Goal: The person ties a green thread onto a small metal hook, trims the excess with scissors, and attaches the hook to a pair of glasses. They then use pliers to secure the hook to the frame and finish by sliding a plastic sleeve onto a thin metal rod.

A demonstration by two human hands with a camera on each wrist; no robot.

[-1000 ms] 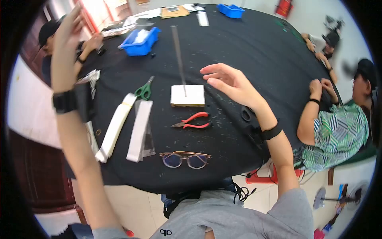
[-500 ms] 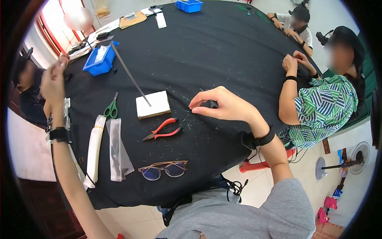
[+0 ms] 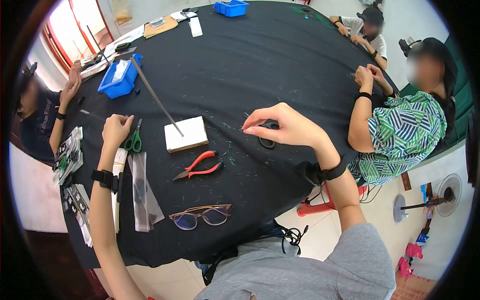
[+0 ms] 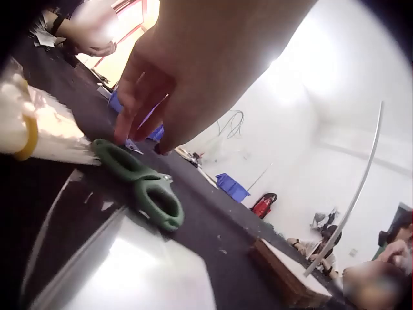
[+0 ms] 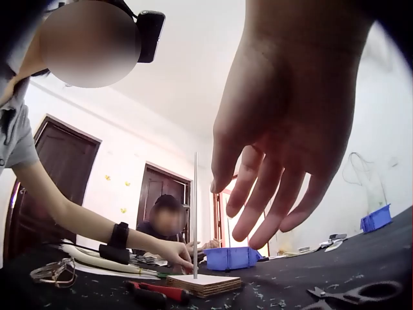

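Observation:
My left hand is low over the left side of the table, fingers bent downward beside green-handled scissors. A thin pale strip runs out leftward from its fingertips; I cannot tell whether they pinch it. In the left wrist view the scissors lie just below the fingers. My right hand hovers with loosely bent fingers and nothing in them, above black-handled scissors. Between the hands stands a white-topped block with a tall metal rod rising from it. Red-handled pliers lie in front of it.
Eyeglasses lie near the front edge. Clear plastic sleeves and a banded white bundle are under and beside my left forearm. A blue bin stands back left. Other people sit around the black-covered table.
My left hand has come down from high at the left to beside the green scissors. My right hand stays raised with its fingers loose. The head view has turned rightward.

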